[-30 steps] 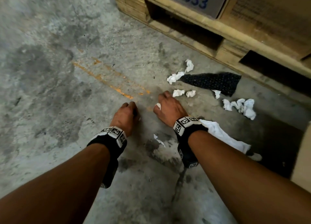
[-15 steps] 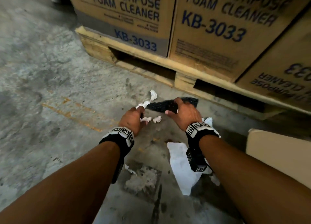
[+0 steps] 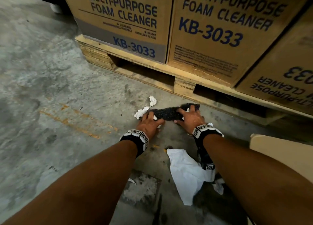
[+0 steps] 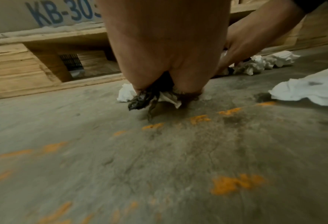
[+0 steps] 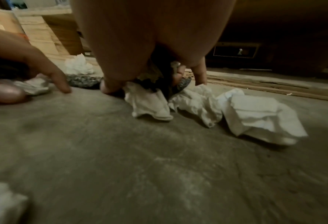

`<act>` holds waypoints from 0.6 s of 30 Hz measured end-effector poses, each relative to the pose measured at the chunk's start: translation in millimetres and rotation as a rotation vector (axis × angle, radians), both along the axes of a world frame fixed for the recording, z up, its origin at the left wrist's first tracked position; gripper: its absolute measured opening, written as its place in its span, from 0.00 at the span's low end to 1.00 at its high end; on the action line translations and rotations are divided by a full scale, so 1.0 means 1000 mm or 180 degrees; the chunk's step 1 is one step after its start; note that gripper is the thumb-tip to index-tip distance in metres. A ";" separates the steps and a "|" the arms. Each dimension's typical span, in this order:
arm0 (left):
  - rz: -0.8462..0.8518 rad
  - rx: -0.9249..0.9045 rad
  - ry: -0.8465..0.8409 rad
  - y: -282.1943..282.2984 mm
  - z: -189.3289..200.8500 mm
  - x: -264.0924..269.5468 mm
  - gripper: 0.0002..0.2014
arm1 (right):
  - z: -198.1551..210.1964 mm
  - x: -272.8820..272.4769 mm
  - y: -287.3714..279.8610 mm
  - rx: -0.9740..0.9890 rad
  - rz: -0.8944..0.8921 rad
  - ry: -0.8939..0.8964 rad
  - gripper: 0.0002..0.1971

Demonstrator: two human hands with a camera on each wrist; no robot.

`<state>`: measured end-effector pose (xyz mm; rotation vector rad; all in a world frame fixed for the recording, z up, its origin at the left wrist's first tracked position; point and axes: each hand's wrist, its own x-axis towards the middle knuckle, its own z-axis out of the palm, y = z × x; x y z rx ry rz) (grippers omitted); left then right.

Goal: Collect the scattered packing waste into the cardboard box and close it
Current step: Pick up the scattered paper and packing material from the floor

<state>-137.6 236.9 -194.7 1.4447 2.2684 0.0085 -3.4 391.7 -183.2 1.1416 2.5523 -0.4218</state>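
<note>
A concrete floor (image 3: 50, 92), stained and crossed by a worn orange line (image 3: 76, 123), carries everything here. Along its far edge stands a wooden pallet (image 3: 184, 85) loaded with large printed cartons (image 3: 220, 30) marked "MULTI-PURPOSE FOAM CLEANER KB-3033". At the right edge of the head view a pale flap of the cardboard box (image 3: 281, 150) shows, near the right forearm; its inside cannot be seen.

On the floor between the forearms lies a flat white paper sheet (image 3: 184, 172). Just in front of the pallet stretches a strip of black bubble wrap (image 3: 167, 114), with both hands on its ends. The left hand (image 3: 149, 125) is curled down on the strip's left end; the left wrist view shows its fingers (image 4: 140, 78) bunching black wrap together with a scrap of white paper. The right hand (image 3: 190, 119) presses on the right end with fingers (image 3: 193, 108) spread and bent over the wrap, and the right wrist view shows wrap and a bit of white paper gathered under them.

Crumpled white paper wads (image 3: 145, 108) lie on the floor touching the strip's left end, toward the pallet. More crumpled white paper (image 5: 255, 115) lies just beside the right hand. A small white scrap (image 3: 132, 180) lies nearer the person, under the left forearm.
</note>
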 end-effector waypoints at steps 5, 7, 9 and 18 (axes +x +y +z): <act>0.0017 0.0244 -0.0227 0.004 0.007 -0.009 0.15 | 0.004 0.001 0.010 0.0037 0.0042 0.0420 0.21; 0.0183 0.0511 -0.0265 0.001 0.014 -0.018 0.12 | 0.010 -0.002 0.013 0.0057 0.0023 0.0555 0.19; 0.0356 0.0708 -0.0217 -0.003 0.023 -0.030 0.11 | 0.017 -0.007 0.016 0.0054 -0.0065 0.0670 0.16; 0.0430 0.0639 -0.0116 -0.022 0.018 -0.062 0.26 | 0.034 -0.062 -0.002 -0.0018 0.0219 0.1078 0.09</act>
